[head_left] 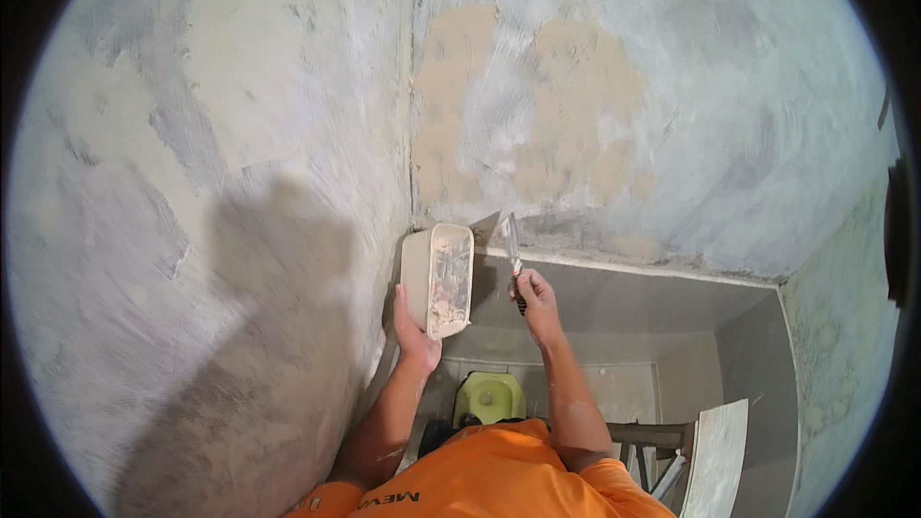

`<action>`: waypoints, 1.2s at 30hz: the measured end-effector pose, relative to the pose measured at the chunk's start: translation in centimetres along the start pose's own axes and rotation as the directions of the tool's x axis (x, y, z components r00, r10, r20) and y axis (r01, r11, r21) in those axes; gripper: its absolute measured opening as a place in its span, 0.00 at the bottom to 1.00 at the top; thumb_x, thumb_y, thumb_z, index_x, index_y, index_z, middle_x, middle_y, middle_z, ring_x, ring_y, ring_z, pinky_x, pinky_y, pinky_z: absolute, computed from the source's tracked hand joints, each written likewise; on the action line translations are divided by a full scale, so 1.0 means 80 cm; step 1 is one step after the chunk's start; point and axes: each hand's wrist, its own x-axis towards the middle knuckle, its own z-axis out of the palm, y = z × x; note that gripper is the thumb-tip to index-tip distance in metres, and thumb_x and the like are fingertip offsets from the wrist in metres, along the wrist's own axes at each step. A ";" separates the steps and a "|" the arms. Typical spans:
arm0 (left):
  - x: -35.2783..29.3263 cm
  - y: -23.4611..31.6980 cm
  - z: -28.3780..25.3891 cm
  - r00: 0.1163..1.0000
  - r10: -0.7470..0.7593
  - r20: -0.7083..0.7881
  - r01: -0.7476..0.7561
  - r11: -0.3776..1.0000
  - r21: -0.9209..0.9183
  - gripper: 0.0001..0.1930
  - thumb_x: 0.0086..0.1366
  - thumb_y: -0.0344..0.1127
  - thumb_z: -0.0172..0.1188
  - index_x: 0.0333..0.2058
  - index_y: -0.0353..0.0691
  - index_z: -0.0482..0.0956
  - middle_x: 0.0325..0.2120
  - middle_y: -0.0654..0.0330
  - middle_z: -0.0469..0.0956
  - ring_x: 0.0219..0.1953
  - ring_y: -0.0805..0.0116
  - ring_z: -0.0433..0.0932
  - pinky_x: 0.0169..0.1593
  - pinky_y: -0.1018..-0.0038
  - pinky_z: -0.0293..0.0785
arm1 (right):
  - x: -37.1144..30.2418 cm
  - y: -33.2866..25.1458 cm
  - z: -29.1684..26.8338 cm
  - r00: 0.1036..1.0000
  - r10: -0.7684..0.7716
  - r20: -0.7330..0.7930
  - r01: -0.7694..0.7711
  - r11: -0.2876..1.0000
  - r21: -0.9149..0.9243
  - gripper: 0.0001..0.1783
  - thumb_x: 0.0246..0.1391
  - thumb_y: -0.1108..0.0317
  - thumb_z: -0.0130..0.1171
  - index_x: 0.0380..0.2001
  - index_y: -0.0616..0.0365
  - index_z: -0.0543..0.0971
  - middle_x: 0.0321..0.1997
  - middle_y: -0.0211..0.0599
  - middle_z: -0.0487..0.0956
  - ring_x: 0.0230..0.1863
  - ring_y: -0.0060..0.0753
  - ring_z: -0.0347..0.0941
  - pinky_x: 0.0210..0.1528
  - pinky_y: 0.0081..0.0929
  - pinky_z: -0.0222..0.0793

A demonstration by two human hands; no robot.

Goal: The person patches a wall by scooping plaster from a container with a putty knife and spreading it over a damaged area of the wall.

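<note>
My left hand grips the lower end of a long cream plastic mud pan, tilted so its open side faces right. Smears of tan plaster coat the inside of the pan. Just to its right, my right hand is closed around the dark handle of a putty knife, its metal blade pointing up toward the wall. The blade is apart from the pan; whether it touches the wall I cannot tell. Above the knife, the facing wall carries tan patches of plaster near the corner.
A second wall, grey and streaked, stands close on the left. Below the plastered area runs a grey tiled surface with a pale edge. Low down sits a yellow-green squat toilet. A pale board leans at lower right beside a metal frame.
</note>
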 end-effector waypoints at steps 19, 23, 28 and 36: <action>0.004 0.011 -0.027 0.999 -0.039 0.031 0.040 0.998 -0.042 0.30 0.75 0.58 0.45 0.61 0.39 0.72 0.54 0.56 0.78 0.55 0.56 0.78 0.61 0.59 0.72 | 0.030 0.108 -0.010 0.810 0.017 -0.586 -0.299 0.872 -0.388 0.16 0.61 0.63 0.67 0.23 0.63 0.82 0.20 0.25 0.75 0.23 0.15 0.66 0.25 0.22 0.60; 0.006 0.007 -0.025 0.999 -0.041 0.019 0.042 0.999 -0.034 0.30 0.75 0.58 0.45 0.61 0.39 0.72 0.54 0.56 0.78 0.55 0.56 0.78 0.60 0.59 0.72 | -0.020 0.132 -0.030 0.840 0.222 -0.496 -0.385 0.887 -0.256 0.17 0.66 0.60 0.62 0.26 0.59 0.77 0.22 0.25 0.73 0.24 0.16 0.67 0.27 0.22 0.62; 0.014 0.003 -0.021 0.997 -0.063 0.033 0.063 0.998 0.002 0.31 0.75 0.59 0.45 0.63 0.40 0.72 0.55 0.57 0.78 0.57 0.57 0.77 0.61 0.60 0.71 | -0.021 0.114 -0.018 0.940 0.002 -0.340 -0.146 0.906 -0.398 0.16 0.66 0.60 0.60 0.30 0.63 0.75 0.21 0.31 0.73 0.24 0.22 0.67 0.28 0.28 0.64; 0.020 0.003 -0.041 0.994 -0.105 0.021 0.105 0.994 0.027 0.32 0.75 0.60 0.44 0.64 0.42 0.71 0.58 0.58 0.76 0.58 0.57 0.75 0.63 0.58 0.69 | 0.079 0.014 0.056 0.967 -0.115 -0.229 -0.004 0.886 -0.463 0.15 0.64 0.61 0.63 0.30 0.63 0.81 0.21 0.24 0.74 0.24 0.17 0.68 0.27 0.22 0.65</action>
